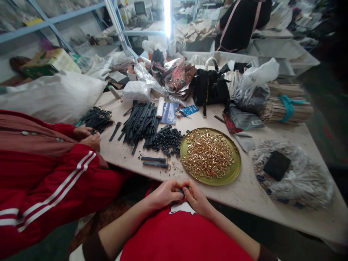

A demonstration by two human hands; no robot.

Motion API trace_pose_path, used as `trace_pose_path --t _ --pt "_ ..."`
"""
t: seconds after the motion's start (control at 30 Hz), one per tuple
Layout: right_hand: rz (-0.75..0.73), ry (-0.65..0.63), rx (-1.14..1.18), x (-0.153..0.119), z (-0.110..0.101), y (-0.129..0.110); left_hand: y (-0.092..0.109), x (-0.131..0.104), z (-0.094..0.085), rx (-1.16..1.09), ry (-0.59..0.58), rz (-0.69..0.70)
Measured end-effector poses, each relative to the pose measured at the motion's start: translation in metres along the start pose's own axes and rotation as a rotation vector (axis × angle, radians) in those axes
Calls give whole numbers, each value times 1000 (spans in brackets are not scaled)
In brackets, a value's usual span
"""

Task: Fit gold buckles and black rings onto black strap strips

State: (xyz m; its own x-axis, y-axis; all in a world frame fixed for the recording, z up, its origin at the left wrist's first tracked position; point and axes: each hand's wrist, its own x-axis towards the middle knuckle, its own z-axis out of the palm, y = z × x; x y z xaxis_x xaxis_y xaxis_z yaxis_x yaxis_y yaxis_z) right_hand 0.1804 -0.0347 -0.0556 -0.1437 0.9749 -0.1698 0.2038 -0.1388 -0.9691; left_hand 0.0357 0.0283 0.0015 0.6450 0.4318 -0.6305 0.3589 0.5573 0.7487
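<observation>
My left hand [169, 193] and my right hand [196, 198] meet at the table's front edge. Their fingers are closed around a small black strap [181, 191], mostly hidden by them; a gold glint, perhaps a buckle, shows by my right fingers. Just beyond stands a round gold tray [236, 169] heaped with small gold buckles [208, 152]. To its left lie a pile of small black loops [170, 139] and a larger pile of flat black straps [141, 121]. Two straps with gold buckles [154, 162] rest side by side nearer the edge.
At the left, a co-worker in a red sleeve [62, 181] handles a small dark piece beside a pile of buckled straps [99, 119]. A black bag [210, 87], plastic bags and a tied bundle [288, 107] stand behind. A plastic-wrapped heap [307, 181] lies right.
</observation>
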Motion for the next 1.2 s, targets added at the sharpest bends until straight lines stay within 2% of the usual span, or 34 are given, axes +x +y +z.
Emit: trace_pose_path --t 0.07,0.17,0.23,0.37,0.53,0.67,0.8,0.87,0.93,1.0,1.1,1.2 --pt "6 6 15 0 2 2 0 -1 -2 -10 -26 -40" --pt "28 31 -16 4 2 1 -1 -2 -10 46 -58 -174" --pt "28 10 -51 8 1 1 -2 -2 -14 91 -47 -225" --pt "14 -72 -70 19 4 1 -5 0 -21 125 14 -213" --pt "33 -107 31 38 17 -2 4 -1 -41 151 -27 -188" --pt "91 -90 44 62 31 -5 12 2 -68 283 -40 -179" --pt "123 -86 -4 98 46 2 8 20 -105 593 69 -66" --pt "148 -66 -133 119 53 10 1 35 -128 749 179 -22" --pt "158 -38 -338 139 58 21 -6 51 -152 859 308 -46" --pt "157 -23 -547 155 62 33 -13 65 -172 940 387 -68" --pt "165 -22 -751 167 65 45 -15 76 -193 1021 419 -26" --pt "182 -31 -791 168 67 48 -10 74 -206 1071 491 80"
